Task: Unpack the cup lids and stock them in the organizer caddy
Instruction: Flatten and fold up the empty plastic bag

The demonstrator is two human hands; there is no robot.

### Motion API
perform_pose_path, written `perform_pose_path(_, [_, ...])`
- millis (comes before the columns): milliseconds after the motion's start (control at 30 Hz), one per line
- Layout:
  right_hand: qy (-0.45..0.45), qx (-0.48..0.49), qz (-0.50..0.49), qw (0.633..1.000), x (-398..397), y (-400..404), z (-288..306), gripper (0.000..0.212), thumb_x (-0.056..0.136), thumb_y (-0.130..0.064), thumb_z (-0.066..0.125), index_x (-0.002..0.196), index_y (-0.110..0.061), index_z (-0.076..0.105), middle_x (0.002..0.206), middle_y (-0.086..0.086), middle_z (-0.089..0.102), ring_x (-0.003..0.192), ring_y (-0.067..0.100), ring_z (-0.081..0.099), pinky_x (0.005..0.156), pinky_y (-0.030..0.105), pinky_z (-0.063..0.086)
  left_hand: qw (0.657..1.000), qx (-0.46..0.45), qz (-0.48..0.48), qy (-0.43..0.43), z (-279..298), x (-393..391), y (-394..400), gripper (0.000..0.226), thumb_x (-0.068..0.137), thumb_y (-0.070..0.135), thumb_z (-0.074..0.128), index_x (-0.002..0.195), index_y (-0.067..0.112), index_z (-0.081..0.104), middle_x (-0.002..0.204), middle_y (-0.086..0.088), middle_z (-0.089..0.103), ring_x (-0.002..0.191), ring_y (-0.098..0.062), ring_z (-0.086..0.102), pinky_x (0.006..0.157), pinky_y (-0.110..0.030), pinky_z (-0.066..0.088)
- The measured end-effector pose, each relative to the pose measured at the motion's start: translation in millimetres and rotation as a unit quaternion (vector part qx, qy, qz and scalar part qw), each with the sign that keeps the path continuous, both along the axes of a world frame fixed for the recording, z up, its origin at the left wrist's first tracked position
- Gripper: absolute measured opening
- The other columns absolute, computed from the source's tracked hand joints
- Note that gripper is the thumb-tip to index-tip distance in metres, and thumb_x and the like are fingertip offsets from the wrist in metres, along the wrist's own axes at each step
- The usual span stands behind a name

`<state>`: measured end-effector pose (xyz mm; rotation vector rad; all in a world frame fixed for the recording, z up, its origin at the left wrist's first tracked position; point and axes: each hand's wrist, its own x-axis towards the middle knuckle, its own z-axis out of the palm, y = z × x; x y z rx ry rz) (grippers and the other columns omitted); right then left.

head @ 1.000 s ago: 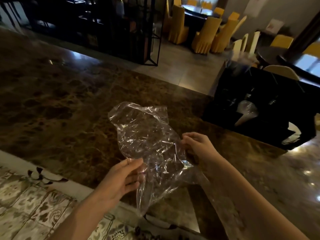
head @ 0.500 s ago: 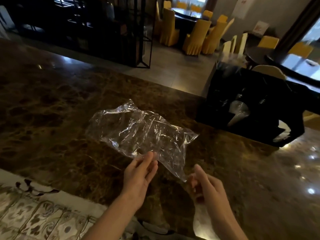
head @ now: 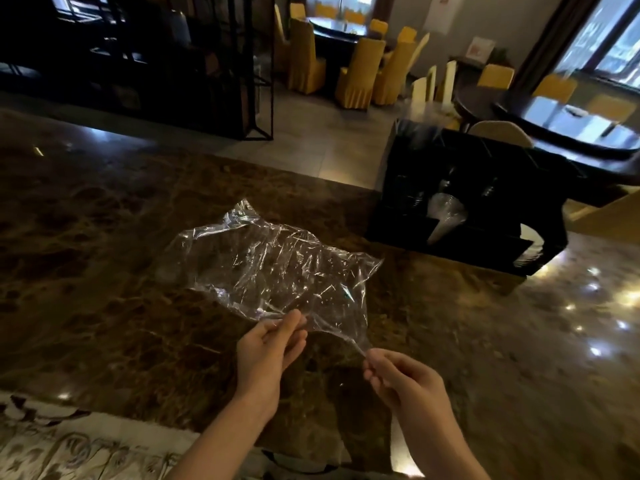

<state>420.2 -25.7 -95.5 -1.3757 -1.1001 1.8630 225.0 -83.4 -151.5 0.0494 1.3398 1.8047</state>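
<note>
Clear plastic bag (head: 273, 268): thin, crinkled film, glossy creases, flattened and empty-looking, spread above the dark polished marble counter (head: 104, 271). Your left hand (head: 266, 351) pinches its near edge; your right hand (head: 401, 379) pinches its near-right corner, drawn to a taut point. The bag lies beyond both hands, long axis running left-right, left of the black organizer caddy (head: 467, 247).

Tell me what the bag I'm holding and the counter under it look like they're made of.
The bag looks like thin clear plastic film: see-through, crinkled, with bright glints. The counter looks like polished brown stone, perhaps marble: veined, mottled and mirroring lights. It could be an imitation.
</note>
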Motion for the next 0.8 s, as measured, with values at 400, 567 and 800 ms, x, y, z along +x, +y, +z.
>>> perform_pose_path(400, [-0.045,0.077,0.017,0.996,20,43,-26,0.020,0.078,-0.024,0.079,0.098,-0.020,0.083,0.093,0.016,0.079,0.076,0.016,0.076,0.064,0.023,0.058,0.994,-0.107,-0.003,-0.007,5,-41,-45,0.059,0.067,0.037,0.088,0.116,0.014,0.064,0.111,-0.008,0.075,0.093,-0.022,0.076,0.068,-0.032,0.063])
perform_pose_path(567, [-0.064,0.076,0.031,0.995,25,57,-29,0.012,0.086,-0.008,0.074,0.092,-0.015,0.083,0.084,0.014,0.079,0.068,0.015,0.075,0.054,0.019,0.058,0.946,-0.156,0.081,0.272,6,-97,-90,0.086,0.063,0.057,0.083,0.134,0.046,0.036,0.134,0.011,0.043,0.109,-0.005,0.059,0.074,-0.024,0.055])
perform_pose_path(800, [-0.074,0.074,0.036,0.994,22,72,-30,0.012,0.090,-0.002,0.070,0.096,-0.008,0.079,0.083,0.016,0.079,0.080,0.026,0.069,0.052,0.019,0.058,0.914,-0.101,-0.089,0.383,14,-151,-103,0.063,0.077,0.043,0.081,0.130,0.060,0.050,0.135,0.031,0.055,0.123,0.013,0.051,0.078,-0.009,0.051])
